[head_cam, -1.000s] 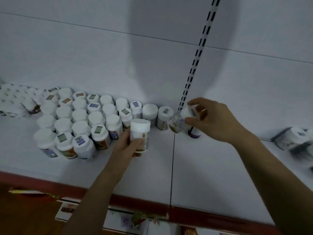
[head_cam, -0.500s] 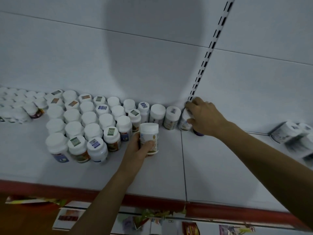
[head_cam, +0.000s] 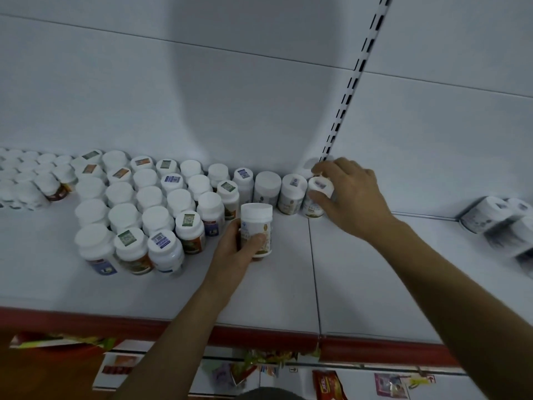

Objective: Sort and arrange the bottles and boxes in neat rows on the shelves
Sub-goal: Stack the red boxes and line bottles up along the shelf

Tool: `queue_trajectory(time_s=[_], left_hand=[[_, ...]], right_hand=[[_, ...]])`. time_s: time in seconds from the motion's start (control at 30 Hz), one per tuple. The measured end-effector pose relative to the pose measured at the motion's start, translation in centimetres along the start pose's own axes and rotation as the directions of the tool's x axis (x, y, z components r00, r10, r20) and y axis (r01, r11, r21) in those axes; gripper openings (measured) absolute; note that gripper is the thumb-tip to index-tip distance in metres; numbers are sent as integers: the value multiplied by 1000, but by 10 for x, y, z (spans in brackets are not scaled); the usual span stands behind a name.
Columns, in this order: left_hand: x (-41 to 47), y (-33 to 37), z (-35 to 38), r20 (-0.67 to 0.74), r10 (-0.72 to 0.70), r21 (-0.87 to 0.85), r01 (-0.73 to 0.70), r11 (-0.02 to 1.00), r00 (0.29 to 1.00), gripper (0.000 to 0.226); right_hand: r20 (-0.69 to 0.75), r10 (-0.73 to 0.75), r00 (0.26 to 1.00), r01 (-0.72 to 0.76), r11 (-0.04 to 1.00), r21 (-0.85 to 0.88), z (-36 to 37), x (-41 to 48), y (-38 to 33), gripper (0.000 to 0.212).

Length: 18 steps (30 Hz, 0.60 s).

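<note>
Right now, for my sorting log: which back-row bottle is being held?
The rightmost bottle, sticker on its cap, beside the shelf seam; the plain-capped bottle, also held, is forward of that row.

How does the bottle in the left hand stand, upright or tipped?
Upright. The bottle has its white cap on top, its base seems to rest on the shelf, and the left hand grips its side.

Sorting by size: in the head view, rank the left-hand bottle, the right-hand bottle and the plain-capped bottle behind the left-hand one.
1. Left-hand bottle: largest, but nearest the camera, so unsure.
2. Plain-capped bottle and right-hand bottle look alike; the latter is partly hidden.
</note>
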<state>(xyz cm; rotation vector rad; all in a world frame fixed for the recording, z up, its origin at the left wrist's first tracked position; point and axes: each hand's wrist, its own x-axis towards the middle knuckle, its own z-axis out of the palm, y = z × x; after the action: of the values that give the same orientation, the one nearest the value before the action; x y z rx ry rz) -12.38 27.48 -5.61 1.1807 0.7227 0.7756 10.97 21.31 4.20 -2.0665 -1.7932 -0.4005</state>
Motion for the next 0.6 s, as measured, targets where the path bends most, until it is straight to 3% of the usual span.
queue_trajectory(time_s=[0.07, 0.13, 0.2, 0.33, 0.4, 0.5, 0.6], left_hand=[[-2, 2, 1, 12, 14, 19, -14, 1000, 1000, 36], [-3, 3, 3, 36, 48, 58, -50, 997, 998, 38], [-5, 4, 5, 50, 83, 109, -88, 990, 995, 47], [-4, -1, 6, 61, 133, 200, -143, 969, 989, 55], [-6, -2, 7, 33, 129, 313, -132, 940, 991, 70], [-9, -5, 2, 26, 279, 681, -222, 698, 960, 78], [-5, -3, -7, 151, 291, 828, -282, 484, 945, 51]], right_hand=[[11, 108, 994, -105, 933, 344, -7, -14, -25, 31], [197, 143, 970, -232, 783, 577, -5, -23, -51, 34], [295, 109, 949, -281, 715, 641, 6, -31, -67, 41], [304, 106, 947, -296, 660, 691, 22, -34, -66, 36], [345, 139, 928, -352, 626, 696, 20, -33, -59, 35], [370, 200, 907, -411, 605, 682, 12, -28, -44, 39], [373, 201, 906, -402, 689, 604, 7, -23, -33, 41]])
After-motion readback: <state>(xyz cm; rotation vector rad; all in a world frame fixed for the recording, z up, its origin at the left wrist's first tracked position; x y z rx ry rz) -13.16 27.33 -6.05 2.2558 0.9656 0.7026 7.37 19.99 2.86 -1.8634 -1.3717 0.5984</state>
